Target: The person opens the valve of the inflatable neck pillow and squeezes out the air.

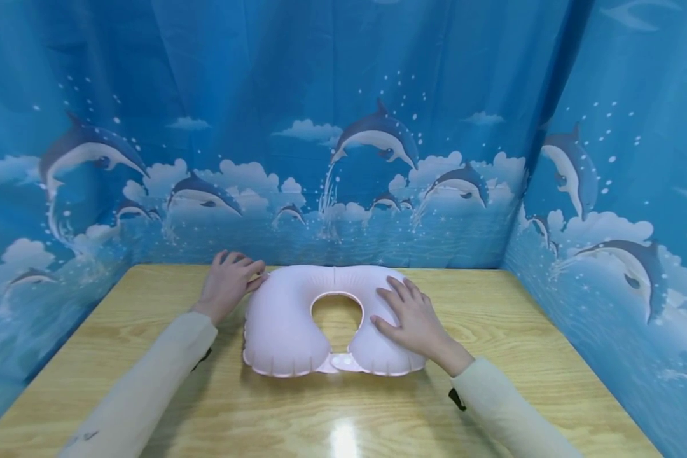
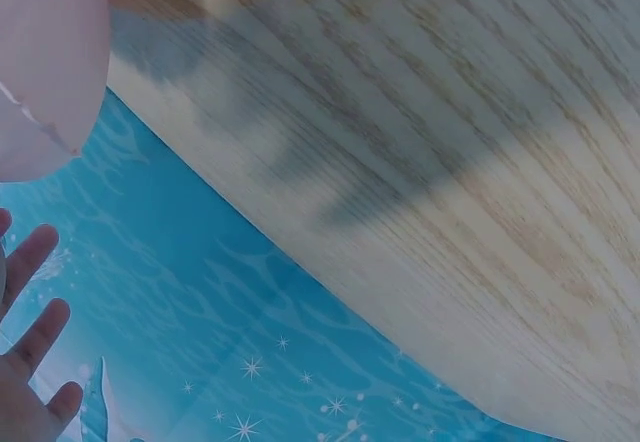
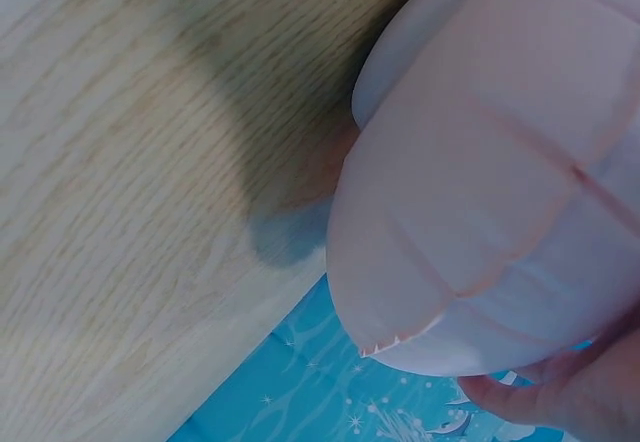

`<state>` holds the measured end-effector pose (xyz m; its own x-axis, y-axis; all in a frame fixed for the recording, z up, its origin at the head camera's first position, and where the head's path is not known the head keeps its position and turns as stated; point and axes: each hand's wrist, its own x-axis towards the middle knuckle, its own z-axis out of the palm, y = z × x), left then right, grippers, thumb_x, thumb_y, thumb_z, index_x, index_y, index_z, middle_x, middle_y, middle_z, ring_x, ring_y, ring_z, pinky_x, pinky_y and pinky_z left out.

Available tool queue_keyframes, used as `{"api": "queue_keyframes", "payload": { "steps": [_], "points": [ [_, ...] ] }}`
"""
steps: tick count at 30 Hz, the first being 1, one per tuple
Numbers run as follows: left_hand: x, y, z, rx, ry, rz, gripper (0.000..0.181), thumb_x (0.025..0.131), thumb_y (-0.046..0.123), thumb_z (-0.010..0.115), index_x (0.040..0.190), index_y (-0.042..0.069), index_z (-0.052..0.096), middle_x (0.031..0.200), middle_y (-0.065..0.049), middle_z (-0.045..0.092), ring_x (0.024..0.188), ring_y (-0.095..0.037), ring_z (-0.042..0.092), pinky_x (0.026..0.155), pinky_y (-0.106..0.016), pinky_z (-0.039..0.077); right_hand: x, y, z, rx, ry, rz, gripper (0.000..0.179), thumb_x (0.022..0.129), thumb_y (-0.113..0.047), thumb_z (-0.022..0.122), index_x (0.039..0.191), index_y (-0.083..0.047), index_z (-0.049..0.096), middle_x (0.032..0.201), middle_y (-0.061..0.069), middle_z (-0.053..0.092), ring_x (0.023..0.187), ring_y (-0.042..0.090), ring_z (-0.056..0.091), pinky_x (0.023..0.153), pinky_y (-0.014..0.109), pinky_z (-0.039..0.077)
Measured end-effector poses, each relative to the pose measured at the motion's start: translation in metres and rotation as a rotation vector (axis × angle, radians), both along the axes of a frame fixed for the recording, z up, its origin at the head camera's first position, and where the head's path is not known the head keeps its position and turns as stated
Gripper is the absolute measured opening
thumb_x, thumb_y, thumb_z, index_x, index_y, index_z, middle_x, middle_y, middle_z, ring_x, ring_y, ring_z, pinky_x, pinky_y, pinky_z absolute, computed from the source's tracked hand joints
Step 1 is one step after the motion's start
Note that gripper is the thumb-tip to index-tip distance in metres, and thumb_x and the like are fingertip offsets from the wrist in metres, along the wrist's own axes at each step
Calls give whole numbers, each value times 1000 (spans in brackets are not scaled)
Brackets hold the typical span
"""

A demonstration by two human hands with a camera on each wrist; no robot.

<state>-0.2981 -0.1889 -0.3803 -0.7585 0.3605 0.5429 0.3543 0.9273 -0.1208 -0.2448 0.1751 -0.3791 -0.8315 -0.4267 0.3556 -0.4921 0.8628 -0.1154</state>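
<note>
A pale pink inflated U-shaped neck pillow [image 1: 289, 318] lies on the wooden table, its round opening in the middle and a small snap tab [image 1: 343, 362] joining its ends at the near side. My left hand [image 1: 229, 286] is at the pillow's far left corner, fingertips right at its edge. In the left wrist view, spread fingers [image 2: 35, 342] show beside the pillow's rounded end [image 2: 50, 62]. My right hand [image 1: 415, 321] rests on the pillow's right side with fingers spread over the top. The right wrist view shows the pillow's seamed side [image 3: 480, 192] and part of that hand [image 3: 560, 397].
The wood-grain table [image 1: 298, 420] ends at a blue curtain [image 1: 252, 95] printed with dolphins, which hangs behind it and along the sides. Light-coloured sleeves [image 1: 143, 388] cover both forearms.
</note>
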Motion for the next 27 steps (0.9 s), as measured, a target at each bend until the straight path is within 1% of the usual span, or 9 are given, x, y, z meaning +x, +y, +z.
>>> {"api": "queue_keyframes", "payload": {
  "steps": [4, 6, 8, 13, 16, 19, 24, 27],
  "points": [
    [-1, -1, -1, 13, 21, -10, 12, 88, 30, 58, 89, 19, 63, 90, -4, 70, 98, -31, 58, 96, -59, 33, -1, 0, -1, 2, 3, 0, 57, 85, -50, 53, 130, -17, 49, 143, 14, 36, 130, 45, 29, 93, 63, 33],
    [0, -1, -2, 22, 17, -17, 13, 89, 30, 57, 87, 19, 64, 88, -4, 70, 97, -31, 58, 95, -58, 33, -1, 0, -2, 2, 4, 2, 56, 85, -50, 53, 130, -17, 49, 143, 14, 36, 130, 45, 29, 93, 63, 33],
    [1, -2, -2, 59, -6, -21, 15, 88, 31, 58, 86, 18, 64, 87, -5, 70, 97, -33, 58, 95, -59, 32, -1, 0, -2, 0, 1, 7, 57, 85, -50, 53, 130, -17, 49, 143, 15, 36, 130, 45, 29, 93, 64, 33],
    [3, -7, 0, 120, -71, -16, 22, 85, 38, 59, 93, 18, 62, 91, -7, 70, 102, -36, 55, 96, -62, 29, -1, 0, -4, 8, -10, 14, 57, 85, -51, 52, 131, -16, 49, 143, 15, 35, 130, 45, 29, 93, 64, 32],
    [3, -8, 0, 117, -97, -5, 28, 86, 41, 57, 99, 17, 62, 95, -8, 69, 103, -36, 55, 96, -62, 30, -2, 0, -4, 9, -9, 16, 57, 85, -50, 53, 130, -16, 49, 143, 15, 36, 130, 45, 29, 93, 63, 33],
    [2, -8, -2, 135, -124, 4, 31, 87, 43, 55, 102, 17, 61, 97, -9, 69, 103, -37, 55, 93, -61, 32, -2, 0, -3, 12, -3, 20, 56, 85, -50, 53, 129, -16, 50, 142, 15, 37, 130, 45, 30, 92, 63, 34],
    [3, -7, -4, 190, -214, 20, 38, 89, 50, 50, 105, 17, 59, 98, -8, 68, 99, -36, 57, 89, -58, 36, -2, -1, 0, 24, -13, 20, 56, 84, -50, 53, 128, -15, 51, 142, 15, 38, 129, 44, 31, 92, 62, 34],
    [4, -5, -5, 238, -266, 17, 42, 89, 52, 48, 106, 15, 60, 98, -9, 67, 95, -34, 58, 88, -57, 37, -2, -1, 1, 25, -18, 25, 56, 84, -50, 53, 128, -15, 51, 142, 15, 38, 129, 45, 32, 92, 62, 34]
  ]
}}
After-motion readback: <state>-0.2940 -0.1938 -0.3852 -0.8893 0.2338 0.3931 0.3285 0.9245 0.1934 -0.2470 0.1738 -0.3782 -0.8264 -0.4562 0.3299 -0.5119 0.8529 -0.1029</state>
